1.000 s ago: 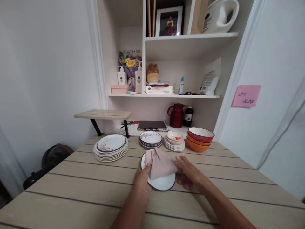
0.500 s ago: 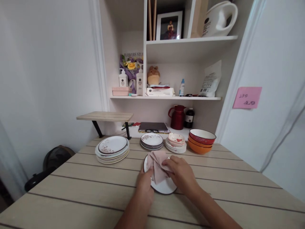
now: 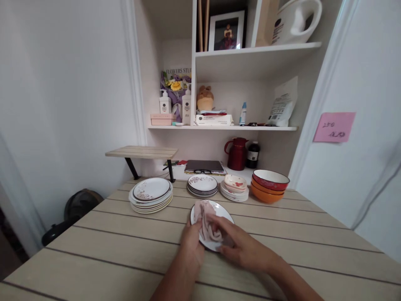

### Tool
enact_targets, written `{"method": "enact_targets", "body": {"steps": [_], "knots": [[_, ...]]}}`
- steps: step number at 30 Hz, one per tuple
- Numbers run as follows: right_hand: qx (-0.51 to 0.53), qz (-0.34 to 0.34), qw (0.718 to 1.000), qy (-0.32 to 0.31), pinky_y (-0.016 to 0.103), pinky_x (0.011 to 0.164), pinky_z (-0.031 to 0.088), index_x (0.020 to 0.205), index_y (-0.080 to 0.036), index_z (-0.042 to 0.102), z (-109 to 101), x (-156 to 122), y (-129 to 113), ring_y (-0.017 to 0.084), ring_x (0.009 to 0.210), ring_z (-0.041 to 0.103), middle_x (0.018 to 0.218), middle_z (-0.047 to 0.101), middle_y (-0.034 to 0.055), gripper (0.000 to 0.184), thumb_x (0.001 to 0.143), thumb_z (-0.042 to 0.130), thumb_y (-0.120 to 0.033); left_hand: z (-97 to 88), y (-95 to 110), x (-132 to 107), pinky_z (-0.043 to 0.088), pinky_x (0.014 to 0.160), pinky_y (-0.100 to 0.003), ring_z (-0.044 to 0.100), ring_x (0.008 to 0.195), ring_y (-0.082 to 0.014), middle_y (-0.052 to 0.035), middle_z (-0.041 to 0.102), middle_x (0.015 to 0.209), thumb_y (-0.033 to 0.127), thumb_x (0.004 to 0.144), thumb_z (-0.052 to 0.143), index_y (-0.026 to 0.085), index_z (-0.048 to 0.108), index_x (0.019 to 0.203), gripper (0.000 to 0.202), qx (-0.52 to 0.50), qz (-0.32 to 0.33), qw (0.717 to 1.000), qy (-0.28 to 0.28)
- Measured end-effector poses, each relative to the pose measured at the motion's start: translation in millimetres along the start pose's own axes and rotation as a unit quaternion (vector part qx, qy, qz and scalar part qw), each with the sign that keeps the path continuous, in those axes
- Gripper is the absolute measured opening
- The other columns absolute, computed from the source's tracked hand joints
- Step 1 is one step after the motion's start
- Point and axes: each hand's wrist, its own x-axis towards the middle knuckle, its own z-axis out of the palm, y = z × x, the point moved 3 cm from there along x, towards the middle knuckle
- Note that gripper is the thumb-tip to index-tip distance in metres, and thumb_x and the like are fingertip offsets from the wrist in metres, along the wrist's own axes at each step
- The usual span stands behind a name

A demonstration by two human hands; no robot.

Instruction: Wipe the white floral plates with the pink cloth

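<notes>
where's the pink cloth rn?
Head view, lower half near centre: the pink cloth is bunched against the dark-rimmed white plate, left of its middle, between the left hand and right hand.

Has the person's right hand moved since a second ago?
Yes. Judged against the stacked bowls, the right hand has moved left: then beside the plate's right edge, its fingers now reach over the cloth.
</notes>
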Motion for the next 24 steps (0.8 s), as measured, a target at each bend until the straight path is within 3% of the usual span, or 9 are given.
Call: {"method": "enact_targets", "body": {"steps": [2, 4, 9, 14, 19, 24], "knots": [[0.042, 0.017, 0.999, 0.006, 0.033, 0.087, 0.045, 0.149, -0.030, 0.013, -3, 0, 5, 0.017, 0.095, 0.055, 0.113, 0.058, 0.0044, 0.078, 0.080, 0.047, -0.013, 1.2, 0, -1, 0.054, 0.075, -0.035, 0.070, 0.082, -0.0250, -0.0121, 0.073, 0.094, 0.012, 0.076, 0.060, 0.016, 0.053, 0.126, 0.051, -0.006, -0.005, 1.000, -0.007], [0.039, 0.032, 0.998, 0.026, 0.032, 0.084, 0.046, 0.150, -0.030, 0.010, -5, 2, 11, 0.016, 0.085, 0.056, 0.102, 0.060, 0.0026, 0.080, 0.080, 0.045, -0.011, 2.8, 1, -2, 0.054, 0.077, -0.036, 0.070, 0.083, -0.0252, -0.0125, 0.073, 0.093, 0.013, 0.075, 0.061, 0.015, 0.055, 0.123, 0.049, -0.008, -0.006, 1.000, -0.021], [-0.067, 0.062, 0.994, 0.060, 0.032, 0.090, 0.043, 0.144, -0.030, 0.034, 2, 12, 28, 0.020, 0.099, 0.052, 0.116, 0.051, 0.0064, 0.086, 0.065, 0.062, -0.010, 5.4, 3, -5, 0.054, 0.081, -0.036, 0.070, 0.083, -0.0238, -0.0119, 0.073, 0.095, 0.013, 0.073, 0.064, 0.015, 0.058, 0.119, 0.046, 0.002, 0.003, 0.998, -0.056], [-0.113, 0.078, 0.987, 0.085, 0.033, 0.094, 0.041, 0.137, -0.033, 0.046, 9, 17, 32, 0.021, 0.104, 0.051, 0.117, 0.047, 0.0061, 0.072, 0.070, 0.063, -0.014, 7.4, 6, -4, 0.054, 0.081, -0.035, 0.069, 0.089, -0.0249, -0.0138, 0.072, 0.102, 0.022, 0.073, 0.070, 0.015, 0.058, 0.121, 0.050, 0.008, 0.002, 0.992, -0.128], [-0.194, 0.127, 0.965, 0.121, 0.032, 0.083, 0.045, 0.133, -0.039, 0.048, 4, 20, 24, 0.023, 0.105, 0.053, 0.127, 0.043, 0.0056, 0.062, 0.074, 0.065, -0.027, 8.8, 8, -5, 0.055, 0.076, -0.035, 0.069, 0.088, -0.0258, -0.0150, 0.072, 0.100, 0.030, 0.072, 0.074, 0.013, 0.061, 0.116, 0.049, 0.044, 0.001, 0.989, -0.144], [-0.240, 0.161, 0.943, 0.166, 0.029, 0.069, 0.043, 0.126, -0.032, 0.053, -10, 20, 26, 0.023, 0.102, 0.054, 0.129, 0.042, 0.0075, 0.048, 0.078, 0.061, -0.035, 10.3, 7, -7, 0.053, 0.081, -0.036, 0.069, 0.088, -0.0256, -0.0152, 0.072, 0.102, 0.029, 0.072, 0.074, 0.013, 0.061, 0.117, 0.049, 0.048, 0.003, 0.990, -0.133]]}}
